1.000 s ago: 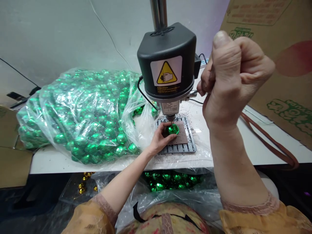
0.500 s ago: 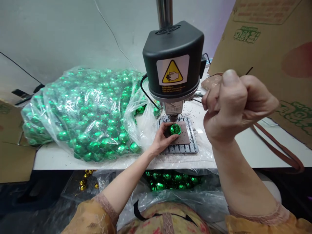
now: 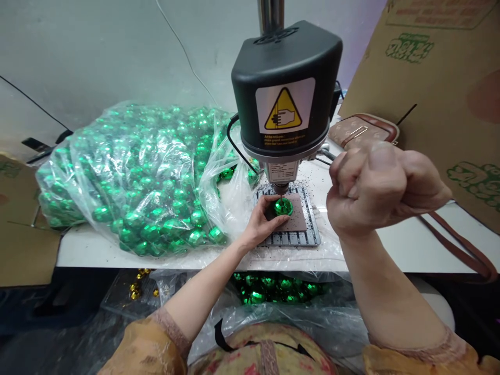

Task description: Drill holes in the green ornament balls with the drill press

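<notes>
A shiny green faceted ball [image 3: 284,206] rests on a brown square board under the drill press [image 3: 287,99]. My left hand [image 3: 263,221] pinches it from the left between thumb and fingers, just beneath the chuck [image 3: 280,188]. The bit appears to meet the top of the ball. My right hand [image 3: 375,187] is closed in a fist at the right of the press head, round the end of the feed lever [image 3: 326,151]; the grip itself is hidden by my fingers. The board [image 3: 299,219] lies on the slotted metal base [image 3: 312,237].
A big clear plastic bag [image 3: 136,182] of green balls fills the table's left side. More green balls [image 3: 273,286] lie in plastic below the table edge, with a few gold balls [image 3: 135,291] to the left. A handbag [image 3: 359,130] and a cardboard box [image 3: 441,94] stand at right. Dark shavings dot the tabletop.
My right hand has come down with the lever, uncovering more of the handbag. The chuck sits lower over the ball. My left hand still holds the ball, and the view has shifted slightly.
</notes>
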`<action>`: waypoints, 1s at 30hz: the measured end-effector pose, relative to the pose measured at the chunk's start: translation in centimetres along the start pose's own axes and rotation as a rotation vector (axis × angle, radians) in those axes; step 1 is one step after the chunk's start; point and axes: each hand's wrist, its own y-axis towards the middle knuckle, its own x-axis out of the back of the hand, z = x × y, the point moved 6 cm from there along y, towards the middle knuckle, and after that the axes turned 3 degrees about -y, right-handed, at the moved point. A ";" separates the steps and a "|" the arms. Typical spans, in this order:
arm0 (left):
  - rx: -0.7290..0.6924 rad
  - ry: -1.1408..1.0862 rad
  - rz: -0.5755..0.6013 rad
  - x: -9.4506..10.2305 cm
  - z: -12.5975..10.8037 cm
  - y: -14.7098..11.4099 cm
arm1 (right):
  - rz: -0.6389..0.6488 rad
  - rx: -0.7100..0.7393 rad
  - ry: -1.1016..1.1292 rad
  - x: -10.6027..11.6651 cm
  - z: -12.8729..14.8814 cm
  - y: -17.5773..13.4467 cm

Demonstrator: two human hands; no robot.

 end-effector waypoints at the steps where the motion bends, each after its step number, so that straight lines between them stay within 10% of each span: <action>1: -0.001 -0.005 0.001 0.0 0.0 0.0 | 0.004 -0.016 -0.004 0.1 0.0 -0.2; 30: -0.032 0.050 -0.020 0.0 0.0 0.1 | -0.034 0.086 0.041 -0.2 0.7 -0.1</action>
